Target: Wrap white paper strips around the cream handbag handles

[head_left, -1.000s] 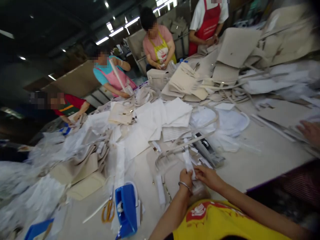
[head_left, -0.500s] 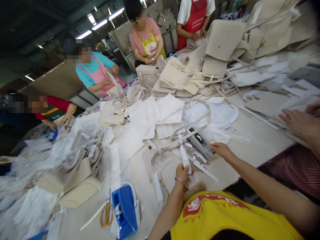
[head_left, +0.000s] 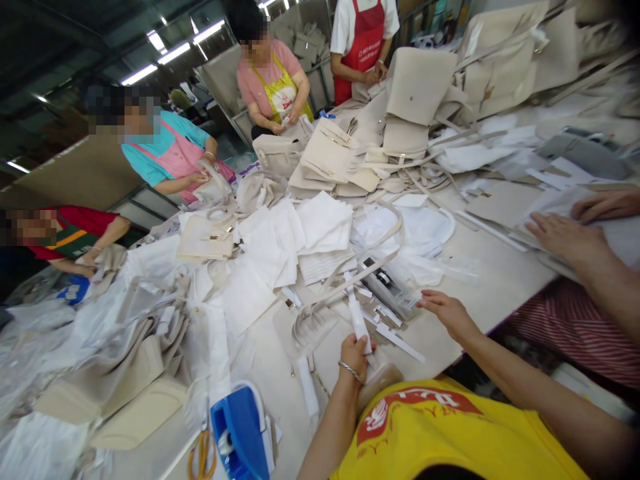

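Note:
My left hand (head_left: 354,357) is closed around the lower end of a white strip (head_left: 358,317), which lies along a beige bag's strap. The beige bag (head_left: 334,340) lies on the table in front of me, its long strap (head_left: 350,283) looping up and away. My right hand (head_left: 449,315) is stretched toward the grey tape dispenser (head_left: 395,293), fingers extended near its front end. Any tape on those fingertips is too small to make out. Narrow white strips (head_left: 400,343) lie between the hands.
Stacked white sheets (head_left: 320,233) and piled beige bags (head_left: 325,157) lie farther back. A blue tape dispenser (head_left: 240,427) and orange-handled scissors (head_left: 203,457) are at lower left. A co-worker's hands (head_left: 575,233) rest on white sheeting at right. Several other people work across the table.
The view has shifted, moving the scene left. My right hand has drawn slightly away from the grey dispenser, its fingers straighter. My left hand stays on the white strip.

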